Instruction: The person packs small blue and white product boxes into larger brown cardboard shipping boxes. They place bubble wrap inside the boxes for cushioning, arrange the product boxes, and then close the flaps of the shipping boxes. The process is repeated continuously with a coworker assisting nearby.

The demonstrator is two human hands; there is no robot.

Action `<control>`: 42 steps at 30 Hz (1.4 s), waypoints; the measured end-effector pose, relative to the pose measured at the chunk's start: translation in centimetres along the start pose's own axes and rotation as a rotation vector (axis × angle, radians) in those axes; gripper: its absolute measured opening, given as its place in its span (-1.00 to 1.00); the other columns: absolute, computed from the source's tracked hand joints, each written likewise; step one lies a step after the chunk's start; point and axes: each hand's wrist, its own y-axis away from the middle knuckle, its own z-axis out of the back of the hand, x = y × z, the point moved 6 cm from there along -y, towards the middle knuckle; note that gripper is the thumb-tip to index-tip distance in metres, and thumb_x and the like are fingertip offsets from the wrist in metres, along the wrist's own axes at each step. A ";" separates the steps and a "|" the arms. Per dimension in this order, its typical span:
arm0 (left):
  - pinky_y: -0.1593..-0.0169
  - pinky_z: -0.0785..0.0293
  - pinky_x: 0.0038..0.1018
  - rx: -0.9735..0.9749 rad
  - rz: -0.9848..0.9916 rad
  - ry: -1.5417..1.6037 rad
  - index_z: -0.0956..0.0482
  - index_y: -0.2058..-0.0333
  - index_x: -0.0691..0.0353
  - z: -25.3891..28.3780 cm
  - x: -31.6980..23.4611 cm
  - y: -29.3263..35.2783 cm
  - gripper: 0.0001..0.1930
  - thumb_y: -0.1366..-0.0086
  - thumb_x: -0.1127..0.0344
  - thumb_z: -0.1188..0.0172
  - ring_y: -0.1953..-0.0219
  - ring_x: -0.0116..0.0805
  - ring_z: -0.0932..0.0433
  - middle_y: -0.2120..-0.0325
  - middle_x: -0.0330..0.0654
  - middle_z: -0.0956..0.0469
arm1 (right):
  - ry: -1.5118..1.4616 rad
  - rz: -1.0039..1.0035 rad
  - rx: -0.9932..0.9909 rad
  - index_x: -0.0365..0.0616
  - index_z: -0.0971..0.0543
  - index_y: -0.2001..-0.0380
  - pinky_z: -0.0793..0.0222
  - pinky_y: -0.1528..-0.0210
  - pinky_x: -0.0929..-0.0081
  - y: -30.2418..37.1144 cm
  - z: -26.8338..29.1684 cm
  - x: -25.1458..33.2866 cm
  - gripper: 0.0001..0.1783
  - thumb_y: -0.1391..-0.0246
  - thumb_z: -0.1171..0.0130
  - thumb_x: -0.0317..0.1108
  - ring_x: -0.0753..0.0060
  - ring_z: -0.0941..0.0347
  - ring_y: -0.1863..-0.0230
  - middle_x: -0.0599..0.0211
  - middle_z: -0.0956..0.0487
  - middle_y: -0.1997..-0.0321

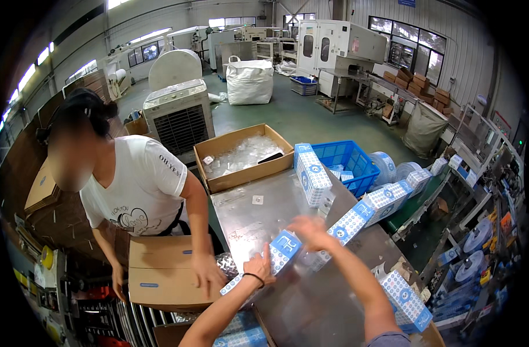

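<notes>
My left hand (258, 269), with a dark band at the wrist, is closed over a blue-and-white patterned box (286, 245) on the metal table (241, 217). More of the same pattern shows on the near side of that hand, partly hidden by it. My right hand (312, 232) is just beyond the box, above the table, its fingers smeared by motion. Close to its right side, a long blue-and-white carton (351, 222) lies in a slanting row with other cartons (385, 199). Another tall carton (312, 176) stands at the table's far edge.
A co-worker (140, 185) at left touches a brown cardboard box (166, 269) over rollers. An open carton (224, 184) of clear plastic pieces and a blue crate (365, 180) sit beyond the table. More patterned boxes (406, 301) lie near my right arm. Machinery (478, 254) lines the right.
</notes>
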 end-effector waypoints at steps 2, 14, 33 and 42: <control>-0.16 -0.43 -0.04 -0.035 0.016 0.056 -0.03 -0.36 0.34 0.5 -1.6 -2.6 0.27 0.28 -0.03 -0.57 -0.12 0.23 -0.47 -0.11 0.28 -0.42 | 0.421 -0.323 -0.217 0.20 -0.31 -0.29 0.28 -0.33 -0.65 5.0 3.0 -6.6 -0.06 0.25 -0.46 -0.24 0.13 -0.03 -0.49 0.25 -0.22 -0.41; -0.12 -0.49 -0.29 -0.223 -0.650 1.238 -0.31 -0.20 0.27 12.5 5.3 10.9 0.00 0.26 0.31 -0.68 -0.07 -0.26 -0.51 -0.04 -0.14 -0.52 | -0.034 0.060 -0.039 0.22 -0.14 -0.42 -0.26 -0.03 0.05 14.9 -3.0 3.9 0.28 0.43 -0.53 0.16 0.04 -0.44 0.04 0.16 -0.48 0.12; -0.23 -0.20 0.17 -0.219 -0.014 0.040 -0.24 -0.30 0.11 -30.4 20.9 21.7 -0.07 0.11 0.17 -0.43 -0.29 0.09 -0.22 -0.26 0.07 -0.22 | -1.086 0.503 -0.297 -0.09 -0.35 -0.28 -0.28 -0.28 0.08 17.5 4.2 27.8 -0.10 0.18 -0.51 -0.30 0.03 -0.35 -0.22 0.06 -0.42 -0.22; -0.27 -0.21 -0.06 -0.036 -0.305 0.075 -0.30 -0.24 0.27 -16.7 20.0 30.5 -0.21 -0.02 0.23 -0.39 -0.27 0.06 -0.29 -0.22 0.09 -0.31 | -0.384 0.398 -0.060 0.46 -0.42 -0.29 -0.04 -0.33 -0.09 5.4 -14.3 43.3 -0.15 0.17 -0.31 -0.32 -0.06 -0.26 -0.29 0.05 -0.45 -0.21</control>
